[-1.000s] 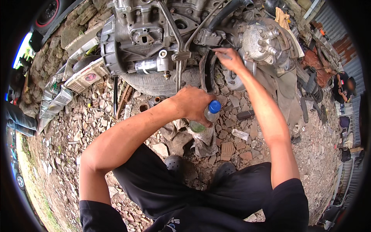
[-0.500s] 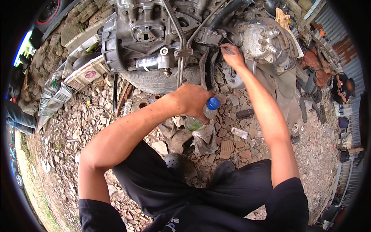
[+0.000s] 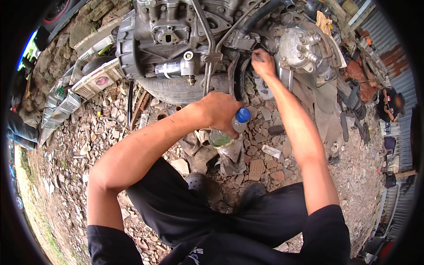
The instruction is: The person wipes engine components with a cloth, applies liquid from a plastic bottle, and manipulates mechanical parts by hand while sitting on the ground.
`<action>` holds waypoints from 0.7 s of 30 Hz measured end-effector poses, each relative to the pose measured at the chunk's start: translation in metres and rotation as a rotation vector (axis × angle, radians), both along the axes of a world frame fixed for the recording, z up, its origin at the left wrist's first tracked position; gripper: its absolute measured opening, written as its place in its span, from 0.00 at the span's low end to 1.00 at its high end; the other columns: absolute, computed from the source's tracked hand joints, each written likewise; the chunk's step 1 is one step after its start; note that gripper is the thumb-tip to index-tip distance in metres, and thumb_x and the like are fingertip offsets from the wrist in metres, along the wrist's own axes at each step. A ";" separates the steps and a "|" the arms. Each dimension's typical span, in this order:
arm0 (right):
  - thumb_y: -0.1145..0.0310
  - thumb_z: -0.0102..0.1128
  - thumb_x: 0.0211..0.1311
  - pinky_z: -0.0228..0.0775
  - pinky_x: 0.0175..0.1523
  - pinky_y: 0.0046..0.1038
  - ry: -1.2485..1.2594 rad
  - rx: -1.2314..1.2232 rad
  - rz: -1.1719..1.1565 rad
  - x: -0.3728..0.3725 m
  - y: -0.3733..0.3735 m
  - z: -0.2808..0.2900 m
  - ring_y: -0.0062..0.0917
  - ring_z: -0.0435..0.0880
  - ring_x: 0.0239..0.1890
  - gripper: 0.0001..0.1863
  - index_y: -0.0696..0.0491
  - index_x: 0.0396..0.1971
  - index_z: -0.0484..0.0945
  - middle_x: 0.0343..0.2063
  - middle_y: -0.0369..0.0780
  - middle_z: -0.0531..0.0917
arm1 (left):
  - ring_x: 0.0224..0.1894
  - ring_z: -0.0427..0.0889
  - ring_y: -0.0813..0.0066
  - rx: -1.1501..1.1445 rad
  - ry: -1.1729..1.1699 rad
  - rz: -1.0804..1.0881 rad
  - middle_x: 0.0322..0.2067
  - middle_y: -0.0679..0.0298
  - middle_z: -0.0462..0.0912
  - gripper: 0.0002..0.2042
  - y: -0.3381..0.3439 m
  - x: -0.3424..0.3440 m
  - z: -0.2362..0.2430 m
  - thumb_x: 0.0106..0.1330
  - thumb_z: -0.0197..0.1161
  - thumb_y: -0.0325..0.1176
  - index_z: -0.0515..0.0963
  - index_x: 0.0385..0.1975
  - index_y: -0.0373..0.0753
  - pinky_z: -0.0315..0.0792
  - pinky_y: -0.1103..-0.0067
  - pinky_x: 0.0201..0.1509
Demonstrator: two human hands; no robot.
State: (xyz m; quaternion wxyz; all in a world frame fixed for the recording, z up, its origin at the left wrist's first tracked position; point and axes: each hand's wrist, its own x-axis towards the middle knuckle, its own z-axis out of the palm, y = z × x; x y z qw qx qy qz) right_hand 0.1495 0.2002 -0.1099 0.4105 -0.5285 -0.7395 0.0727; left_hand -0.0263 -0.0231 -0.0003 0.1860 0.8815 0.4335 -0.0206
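My left hand (image 3: pixel 221 111) is wrapped round a clear plastic bottle (image 3: pixel 221 139) with a blue cap on. The bottle is tilted, and a greenish tint shows through its wall. Beyond it, my right hand (image 3: pixel 264 64) is closed beside a dark curved bracket (image 3: pixel 241 75) low on the grey metal engine (image 3: pixel 137 48). Something small and dark shows at its fingers, too little to name. Just right of that hand sits a round silvery housing (image 3: pixel 297 48) with several bolts. A dirty grey cloth (image 3: pixel 232 161) lies under the bottle.
A worn tyre (image 3: pixel 185 90) lies beneath the engine. Broken tile pieces (image 3: pixel 257 170) cover the ground between my shoes and the engine. White plastic crates (image 3: pixel 99 79) stand on the left. At the far right, another person (image 3: pixel 388 104) is near the corrugated metal wall.
The view has shifted slightly. My right hand has turned a little at the bracket, still closed. The bottle stays in my left hand in nearly the same spot.
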 end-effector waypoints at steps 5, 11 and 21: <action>0.60 0.58 0.57 0.74 0.41 0.32 0.186 -0.241 0.061 0.018 0.014 0.007 0.36 0.85 0.35 0.12 0.50 0.36 0.82 0.30 0.46 0.84 | 0.37 0.83 0.50 0.007 -0.003 0.006 0.27 0.53 0.83 0.29 0.000 0.004 -0.001 0.40 0.75 0.52 0.78 0.38 0.38 0.76 0.63 0.44; 0.58 0.58 0.57 0.74 0.46 0.33 0.143 -0.341 0.014 0.007 0.007 0.016 0.40 0.85 0.39 0.13 0.50 0.37 0.82 0.34 0.48 0.85 | 0.37 0.83 0.50 0.023 -0.003 0.019 0.26 0.53 0.83 0.29 0.000 -0.002 -0.004 0.40 0.75 0.51 0.78 0.39 0.38 0.76 0.63 0.43; 0.59 0.57 0.56 0.74 0.47 0.36 0.071 -0.086 0.063 0.006 0.000 0.011 0.42 0.84 0.40 0.12 0.49 0.36 0.81 0.34 0.49 0.84 | 0.37 0.83 0.50 0.012 -0.011 0.009 0.27 0.52 0.83 0.29 0.002 0.005 -0.002 0.40 0.75 0.51 0.78 0.40 0.37 0.76 0.63 0.43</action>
